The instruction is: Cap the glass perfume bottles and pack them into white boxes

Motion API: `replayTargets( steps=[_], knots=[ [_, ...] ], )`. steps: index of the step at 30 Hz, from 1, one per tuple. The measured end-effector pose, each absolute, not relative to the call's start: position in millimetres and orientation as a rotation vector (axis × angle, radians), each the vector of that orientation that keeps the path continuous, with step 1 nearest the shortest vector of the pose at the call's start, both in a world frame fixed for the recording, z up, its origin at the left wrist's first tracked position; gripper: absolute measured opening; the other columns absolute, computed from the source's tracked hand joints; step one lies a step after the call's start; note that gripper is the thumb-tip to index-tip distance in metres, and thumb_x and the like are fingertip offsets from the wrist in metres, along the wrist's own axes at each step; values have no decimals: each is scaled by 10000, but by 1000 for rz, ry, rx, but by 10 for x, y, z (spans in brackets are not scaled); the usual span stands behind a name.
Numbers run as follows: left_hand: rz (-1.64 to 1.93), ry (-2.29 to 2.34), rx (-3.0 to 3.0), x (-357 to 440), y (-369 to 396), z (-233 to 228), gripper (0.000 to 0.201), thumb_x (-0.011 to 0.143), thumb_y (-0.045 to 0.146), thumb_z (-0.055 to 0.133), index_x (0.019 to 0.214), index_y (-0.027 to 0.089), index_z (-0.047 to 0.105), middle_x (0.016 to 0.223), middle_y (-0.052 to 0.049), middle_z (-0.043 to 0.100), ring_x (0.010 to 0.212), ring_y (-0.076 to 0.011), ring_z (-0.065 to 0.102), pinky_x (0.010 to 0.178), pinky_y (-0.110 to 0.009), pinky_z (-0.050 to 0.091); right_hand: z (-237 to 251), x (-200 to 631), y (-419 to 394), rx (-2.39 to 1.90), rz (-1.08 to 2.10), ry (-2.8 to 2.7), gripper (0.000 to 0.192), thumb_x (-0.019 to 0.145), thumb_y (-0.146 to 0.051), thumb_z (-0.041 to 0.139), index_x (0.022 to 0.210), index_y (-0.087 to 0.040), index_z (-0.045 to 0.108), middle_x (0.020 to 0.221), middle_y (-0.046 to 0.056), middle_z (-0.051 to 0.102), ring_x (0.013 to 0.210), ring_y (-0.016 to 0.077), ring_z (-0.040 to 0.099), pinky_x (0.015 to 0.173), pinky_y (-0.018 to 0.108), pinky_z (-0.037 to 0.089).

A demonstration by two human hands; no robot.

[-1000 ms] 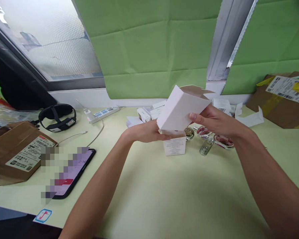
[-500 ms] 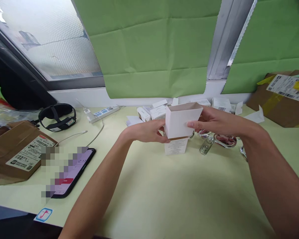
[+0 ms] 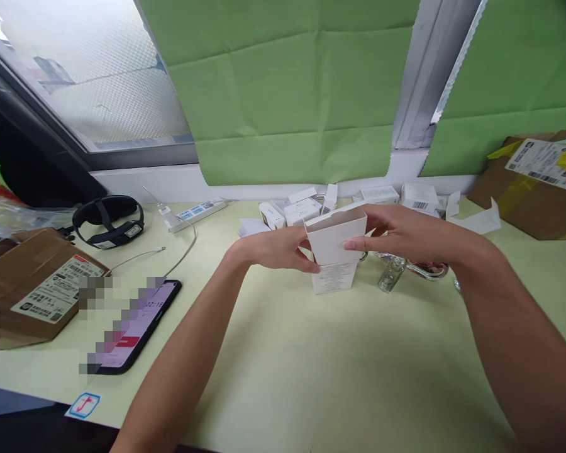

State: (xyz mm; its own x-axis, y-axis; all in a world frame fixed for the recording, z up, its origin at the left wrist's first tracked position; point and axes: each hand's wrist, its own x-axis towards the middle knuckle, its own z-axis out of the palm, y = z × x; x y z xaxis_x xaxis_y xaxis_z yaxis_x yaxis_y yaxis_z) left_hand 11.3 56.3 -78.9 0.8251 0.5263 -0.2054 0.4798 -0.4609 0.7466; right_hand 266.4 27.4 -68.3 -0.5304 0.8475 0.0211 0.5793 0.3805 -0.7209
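My right hand (image 3: 387, 234) grips a plain white paper box part (image 3: 337, 239), thumb on its front face and the other fingers behind. Its top is open and it sits tilted. Directly below stands a white box (image 3: 334, 279) with small printed text on its front. My left hand (image 3: 292, 248) is closed at the left side where the two white pieces meet, its thumb by the lower box's top corner. Its other fingers are hidden behind. Just right of the boxes lies a small clear glass-like piece (image 3: 391, 275), beside shiny rounded metallic items (image 3: 427, 270) partly covered by my right arm.
Several small white boxes (image 3: 302, 212) line the back below the green curtain (image 3: 302, 94). A phone (image 3: 139, 330), a power strip (image 3: 200, 214), a black headband device (image 3: 108, 223) and a brown carton (image 3: 47, 283) are at left. Another carton (image 3: 532, 195) stands back right.
The upper white part has come down and slightly left, tilting, so the gap above the printed box is narrower. My right hand moved with it; my left hand stayed nearly still.
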Motion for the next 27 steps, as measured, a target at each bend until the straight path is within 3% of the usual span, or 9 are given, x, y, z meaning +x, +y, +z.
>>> replayTargets(
  steps=[5,13,27],
  knots=[
    [54,736,2118,96,575,-794,351,859,344,644,1198,253,640,1218,-25,685,1134,-198,631,928,-331,517,-692,2632,277,-1262,923,-2280,367,812,-399,653,1176,-359,645,1125,22,714,955,264,661,704,358,511],
    [141,802,2095,101,556,-776,549,851,479,670,1345,277,540,1321,-44,639,1174,-226,612,985,-367,479,-676,2600,279,-1256,904,-2262,369,802,-429,651,1159,-339,677,1022,16,729,844,230,656,647,324,474],
    [170,808,2072,116,533,-765,565,864,438,670,1383,297,496,1399,-38,589,1211,-219,594,1007,-350,463,-669,2608,280,-1281,942,-2181,350,754,-401,693,1093,-314,706,951,-1,745,751,209,682,568,304,473]
  ],
)
